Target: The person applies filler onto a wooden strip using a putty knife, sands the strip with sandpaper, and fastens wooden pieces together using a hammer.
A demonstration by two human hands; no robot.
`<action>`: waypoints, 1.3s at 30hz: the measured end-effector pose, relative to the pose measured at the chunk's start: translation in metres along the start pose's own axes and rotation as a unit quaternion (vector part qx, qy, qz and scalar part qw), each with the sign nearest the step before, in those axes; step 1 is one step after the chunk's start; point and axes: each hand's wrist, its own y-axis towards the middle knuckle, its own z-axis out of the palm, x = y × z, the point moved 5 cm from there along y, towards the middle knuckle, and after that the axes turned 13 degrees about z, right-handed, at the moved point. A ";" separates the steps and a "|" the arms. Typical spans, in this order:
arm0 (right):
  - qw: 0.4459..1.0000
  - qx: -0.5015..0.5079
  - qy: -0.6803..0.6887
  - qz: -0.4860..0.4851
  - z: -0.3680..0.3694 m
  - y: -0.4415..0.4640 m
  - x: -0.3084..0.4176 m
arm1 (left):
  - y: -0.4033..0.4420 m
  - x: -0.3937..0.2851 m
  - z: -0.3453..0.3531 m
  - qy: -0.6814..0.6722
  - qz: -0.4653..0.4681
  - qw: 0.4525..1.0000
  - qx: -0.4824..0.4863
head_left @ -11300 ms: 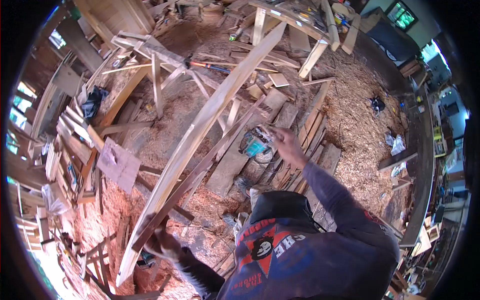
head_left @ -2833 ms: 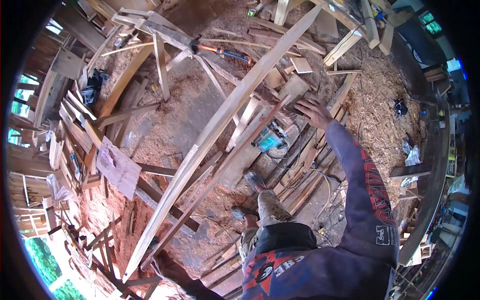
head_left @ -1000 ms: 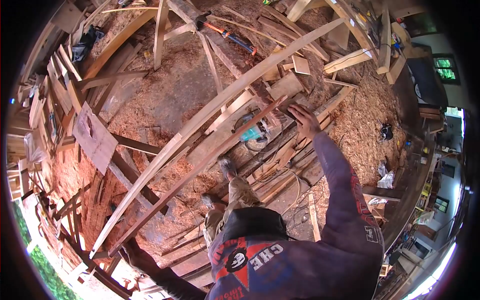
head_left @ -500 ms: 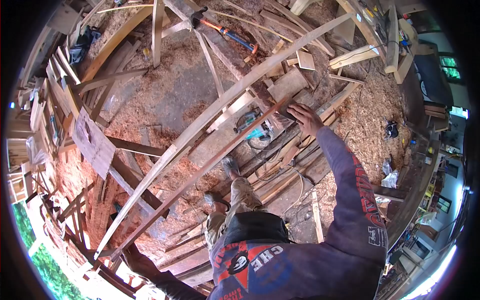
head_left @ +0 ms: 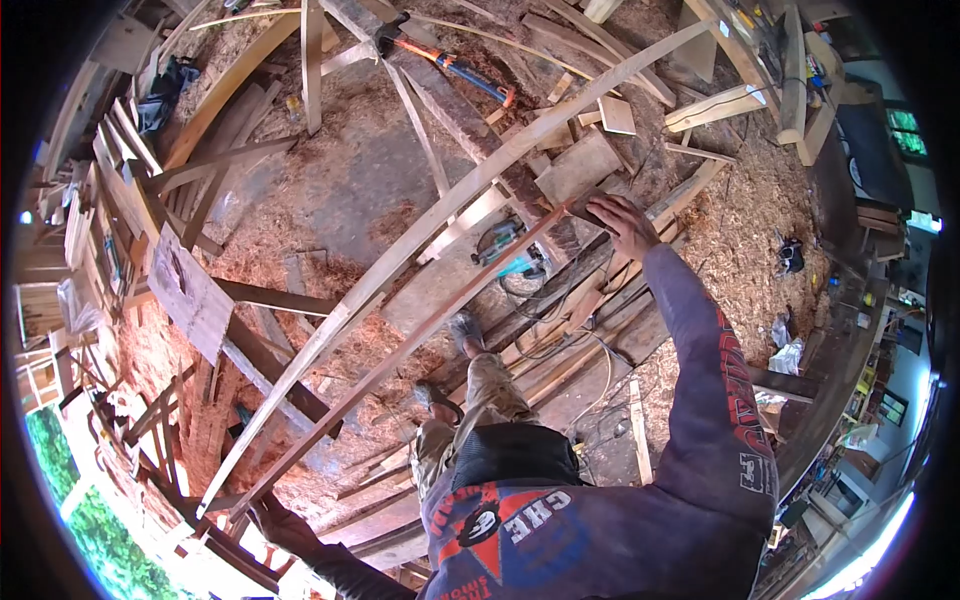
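Observation:
A long, narrow reddish-brown wooden strip [head_left: 400,355] runs diagonally in front of me, from lower left to upper right. My right hand [head_left: 624,226] is at its upper end, its fingers closed over a small dark flat block [head_left: 588,206] that meets the strip. Down at the lower left, my left hand [head_left: 285,528] is in shadow, closed at the strip's lower end; its fingertips are partly hidden. Alongside the strip lies a longer, pale curved wooden beam [head_left: 440,208]. Beneath the strip a teal power tool [head_left: 518,258] with a cord rests on the boards.
An orange and blue bar clamp [head_left: 455,68] sits on a dark timber at the top. Wood shavings [head_left: 735,240] cover much of the floor. A pale panel [head_left: 190,290] and leaning boards stand to the left. Planks lie beside my feet, and a cluttered bench [head_left: 850,400] lines the right.
The view has shifted slightly. My right hand and the dark block sit a little farther right in view, while my left hand remains at the strip's lower end.

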 end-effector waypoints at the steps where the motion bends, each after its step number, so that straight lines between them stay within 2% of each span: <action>1: 1.000 0.005 0.003 -0.005 0.002 0.002 -0.001 | 0.001 0.003 -0.006 0.020 -0.003 1.000 0.000; 4: 1.000 0.005 0.000 -0.016 0.005 0.004 -0.003 | 0.004 0.021 -0.039 0.016 -0.030 0.999 -0.015; 11: 0.999 -0.008 0.017 -0.039 0.006 0.003 0.001 | -0.005 0.017 -0.030 0.018 -0.031 0.999 -0.029; 21: 0.998 -0.046 0.041 0.003 0.020 -0.011 0.006 | -0.012 0.012 -0.035 0.044 -0.010 0.999 -0.007; 24: 1.000 0.000 0.031 -0.003 0.013 -0.001 -0.012 | -0.006 0.011 -0.035 0.097 0.004 0.995 0.005; 25: 0.999 0.037 0.009 -0.036 0.008 0.003 -0.016 | -0.005 0.010 -0.033 0.098 0.003 0.995 0.007; 26: 0.995 0.073 -0.012 -0.070 0.004 0.002 -0.018 | -0.004 0.008 -0.026 0.071 0.003 0.997 0.008; 28: 0.993 0.104 -0.013 -0.051 0.000 -0.008 -0.024 | 0.001 0.001 -0.010 0.044 0.003 0.999 0.007; 30: 1.000 0.000 0.007 0.011 -0.026 -0.013 -0.017 | -0.007 -0.001 -0.004 0.019 -0.017 0.999 -0.034; 31: 0.999 -0.014 0.030 0.002 -0.033 -0.018 -0.003 | -0.005 0.004 -0.016 0.020 -0.024 0.999 -0.036; 34: 0.997 -0.046 0.040 -0.048 -0.027 -0.027 0.046 | -0.005 0.013 -0.025 0.026 -0.025 0.999 -0.032; 39: 0.997 -0.041 0.049 -0.034 -0.007 -0.024 0.077 | -0.005 0.011 -0.025 0.024 0.006 0.999 -0.025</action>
